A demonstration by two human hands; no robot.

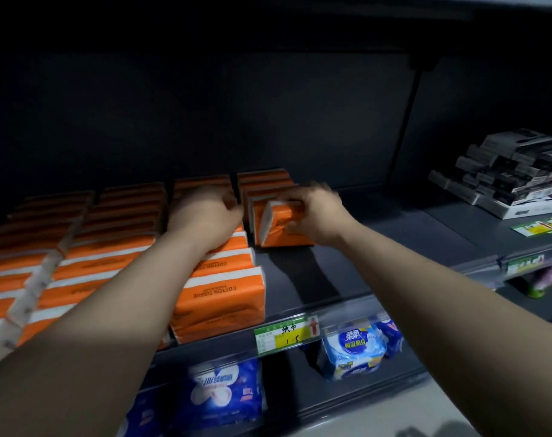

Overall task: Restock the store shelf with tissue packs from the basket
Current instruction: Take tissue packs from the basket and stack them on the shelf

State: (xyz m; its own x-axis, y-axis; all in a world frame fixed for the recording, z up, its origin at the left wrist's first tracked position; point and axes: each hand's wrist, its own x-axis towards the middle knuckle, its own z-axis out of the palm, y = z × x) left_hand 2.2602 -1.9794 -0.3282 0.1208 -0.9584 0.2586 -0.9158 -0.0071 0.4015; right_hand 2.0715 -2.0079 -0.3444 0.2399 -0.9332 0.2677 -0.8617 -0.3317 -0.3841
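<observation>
Right grip point(312, 212): at frame centre, fingers curled over the top of one orange tissue pack point(276, 227) and clamped on it. The pack is tilted, with its white end facing lower left. It sits at the front of the rightmost row, and its lower edge is at the shelf point(347, 266) deck – contact cannot be confirmed.

Left grip point(205, 212): just left of centre, palm down on the next row to the left. The fingers are bent and blurred, so it cannot be determined whether they hold anything.

Stock: orange tissue packs point(117, 234) stand in four rows from the left edge to centre. The third row reaches the shelf front; the fourth row stops near the back.

Other items:
- A clear divider strip point(38, 279) runs diagonally across the packs at lower left.
- A green-and-yellow price label point(284, 335) is on the shelf front rail, lower centre.
- Blue packs point(352, 351) lie on the lower shelf point(356, 402).
- Black-and-white boxes point(514, 171) are stacked at the right – well apart from both hands.
</observation>
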